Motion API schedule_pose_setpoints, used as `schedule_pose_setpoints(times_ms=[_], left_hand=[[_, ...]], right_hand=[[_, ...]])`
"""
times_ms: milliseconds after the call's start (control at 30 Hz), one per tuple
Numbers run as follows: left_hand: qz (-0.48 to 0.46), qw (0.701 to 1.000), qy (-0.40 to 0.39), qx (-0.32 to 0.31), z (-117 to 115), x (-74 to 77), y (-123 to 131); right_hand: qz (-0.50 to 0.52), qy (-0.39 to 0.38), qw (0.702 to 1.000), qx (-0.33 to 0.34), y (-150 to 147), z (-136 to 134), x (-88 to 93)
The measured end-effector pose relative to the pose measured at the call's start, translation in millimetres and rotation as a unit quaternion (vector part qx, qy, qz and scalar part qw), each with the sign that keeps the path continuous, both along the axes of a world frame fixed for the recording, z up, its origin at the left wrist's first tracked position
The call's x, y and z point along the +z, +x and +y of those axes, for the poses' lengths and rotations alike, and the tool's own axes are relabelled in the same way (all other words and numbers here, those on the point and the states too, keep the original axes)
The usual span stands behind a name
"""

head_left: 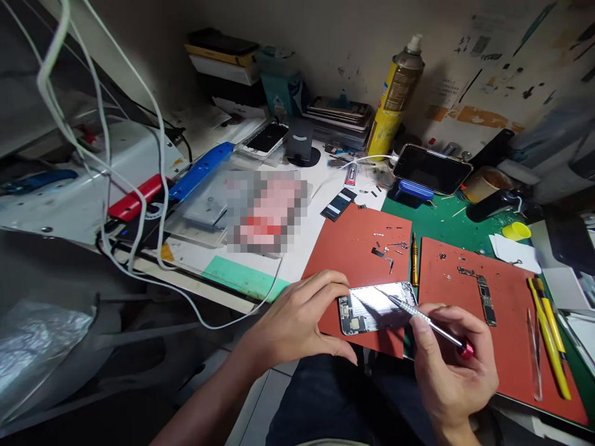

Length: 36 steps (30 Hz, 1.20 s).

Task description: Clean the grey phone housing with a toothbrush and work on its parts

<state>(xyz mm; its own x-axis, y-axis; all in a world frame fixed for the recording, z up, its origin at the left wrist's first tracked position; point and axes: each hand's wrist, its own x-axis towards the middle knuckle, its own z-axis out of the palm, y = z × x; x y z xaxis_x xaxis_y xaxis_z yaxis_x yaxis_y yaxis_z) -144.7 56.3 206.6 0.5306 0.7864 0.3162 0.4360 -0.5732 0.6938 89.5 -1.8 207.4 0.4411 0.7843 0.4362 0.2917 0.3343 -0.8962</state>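
Note:
An opened phone housing (372, 310), bright silver inside with small parts at its left end, rests over the red mat near the table's front edge. My left hand (302, 316) curves around its left end, fingers at the upper corner and thumb below. In my right hand (458, 365) is a slim screwdriver (437, 328) with a silver knurled body and a red end cap. Its tip points left over the housing's interior; whether it touches cannot be made out. Small screws and a dark flex part (383, 254) lie on the mat just beyond.
Right of the phone, a second red mat (446, 266) bears a circuit board (486, 297), tweezers (534, 353) and yellow-handled tools (548, 334). A gold screwdriver (414, 260) lies between the mats. Behind stand a propped phone (432, 168) and a spray can (395, 99). White cables (102, 124) hang at left.

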Motion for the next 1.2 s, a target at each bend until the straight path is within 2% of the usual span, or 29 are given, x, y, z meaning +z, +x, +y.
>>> schedule_pose_setpoints(times_ms=[100,167,333,567,767,1200], left_hand=[[0.06,0.998,0.028,-0.017,0,-3.0,0],[0.068,0.997,0.03,-0.027,1,-3.7,1],[0.038,0.998,0.04,-0.031,2,-2.6,2],[0.038,0.998,0.044,-0.033,1,-1.6,3],[0.055,0.994,0.09,-0.02,0,-3.1,6],[0.031,0.992,0.124,0.005,-2,-3.5,11]], right_hand=[[-0.035,0.031,0.998,-0.04,-12,-15,-4.0],[-0.078,0.046,0.995,-0.045,-21,-26,-9.1],[-0.17,0.071,0.983,-0.011,-35,-40,-24.3],[-0.219,0.087,0.972,-0.007,-37,-41,-39.7],[-0.239,0.097,0.966,-0.005,-39,-40,-46.5],[-0.244,0.111,0.963,-0.018,-45,-36,-43.1]])
